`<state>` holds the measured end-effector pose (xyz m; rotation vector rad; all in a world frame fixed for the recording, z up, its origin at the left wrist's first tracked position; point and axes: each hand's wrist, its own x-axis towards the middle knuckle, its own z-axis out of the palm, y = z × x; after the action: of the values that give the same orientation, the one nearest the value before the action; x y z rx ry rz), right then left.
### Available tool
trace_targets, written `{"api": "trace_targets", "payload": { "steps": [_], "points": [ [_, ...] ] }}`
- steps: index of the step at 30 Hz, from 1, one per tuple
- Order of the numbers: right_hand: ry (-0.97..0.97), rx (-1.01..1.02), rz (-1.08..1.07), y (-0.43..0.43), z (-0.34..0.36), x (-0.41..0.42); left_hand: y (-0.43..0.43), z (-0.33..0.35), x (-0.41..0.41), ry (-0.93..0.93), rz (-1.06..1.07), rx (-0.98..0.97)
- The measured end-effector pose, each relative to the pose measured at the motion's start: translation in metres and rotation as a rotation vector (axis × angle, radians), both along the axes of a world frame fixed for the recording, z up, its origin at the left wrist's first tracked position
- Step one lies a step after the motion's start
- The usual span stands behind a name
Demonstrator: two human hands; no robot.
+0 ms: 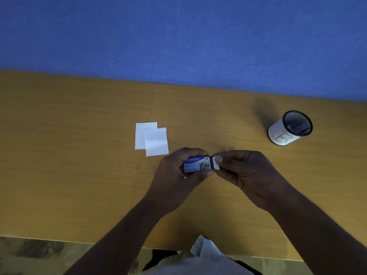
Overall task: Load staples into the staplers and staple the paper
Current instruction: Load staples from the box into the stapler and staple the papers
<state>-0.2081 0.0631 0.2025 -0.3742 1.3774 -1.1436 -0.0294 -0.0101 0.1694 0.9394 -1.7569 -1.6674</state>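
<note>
A small blue staple box (195, 164) with white lettering is held above the wooden table. My left hand (176, 175) grips the box around its sleeve. My right hand (244, 173) pinches the white inner tray (216, 165), which sticks out of the box's right end. Two small white paper squares (152, 138) lie overlapping on the table, just up and left of my left hand. No stapler shows in this view.
A black mesh cup (290, 128) wrapped in white paper with a hand-drawn mark stands at the right. A blue wall (178, 36) rises behind the wooden table (79, 155). The table's near edge runs along the bottom, with white cloth (206, 253) at my lap.
</note>
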Motion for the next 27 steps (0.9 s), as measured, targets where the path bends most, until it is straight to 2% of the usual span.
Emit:
{"api": "trace_targets", "payload": {
  "steps": [8,17,23,27],
  "points": [
    [-0.010,-0.025,-0.030,-0.003,0.000,0.005,0.000,0.002,-0.006,-0.029,-0.041,-0.030],
    [-0.488,0.107,0.002,-0.003,-0.007,0.006,-0.001,0.009,-0.005,-0.010,-0.191,-0.020],
    [-0.534,0.081,-0.009,0.001,-0.014,0.009,-0.007,0.015,-0.002,0.023,-0.221,0.013],
    [-0.556,0.059,-0.092,0.000,-0.018,0.007,-0.015,0.014,-0.008,-0.003,-0.126,-0.100]
  ]
}}
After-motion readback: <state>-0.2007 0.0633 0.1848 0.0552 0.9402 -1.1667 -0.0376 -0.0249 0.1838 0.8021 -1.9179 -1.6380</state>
